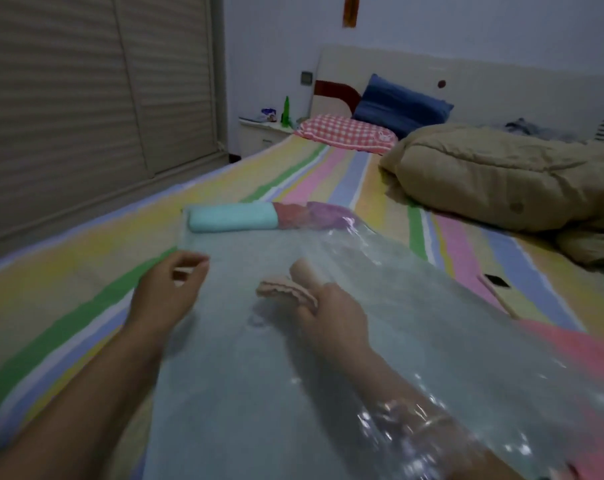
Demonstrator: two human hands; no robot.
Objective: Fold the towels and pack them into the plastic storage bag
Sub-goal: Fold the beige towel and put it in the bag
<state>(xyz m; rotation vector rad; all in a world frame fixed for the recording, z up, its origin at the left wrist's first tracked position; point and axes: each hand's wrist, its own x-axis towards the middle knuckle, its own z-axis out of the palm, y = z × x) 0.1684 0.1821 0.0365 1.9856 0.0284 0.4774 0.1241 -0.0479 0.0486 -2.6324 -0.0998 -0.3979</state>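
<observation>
A large clear plastic storage bag (pixel 414 306) lies along the striped bed. My right hand (pixel 335 308) is inside it, arm under the film, gripping a rolled beige towel (pixel 293 284) near the bag's middle. At the bag's far end lie a rolled teal towel (pixel 233 218), a red one (pixel 291 214) and a purple one (pixel 328 213) side by side. My left hand (pixel 170 289) is outside, at the bag's left edge, fingers curled and pinching the plastic.
A bunched tan quilt (pixel 501 174) fills the bed's right side. A phone (pixel 497 285) lies on the sheet right of the bag. A checked pillow (pixel 345 133) and a blue pillow (pixel 400 105) are at the headboard. A wardrobe (pixel 86 98) stands on the left.
</observation>
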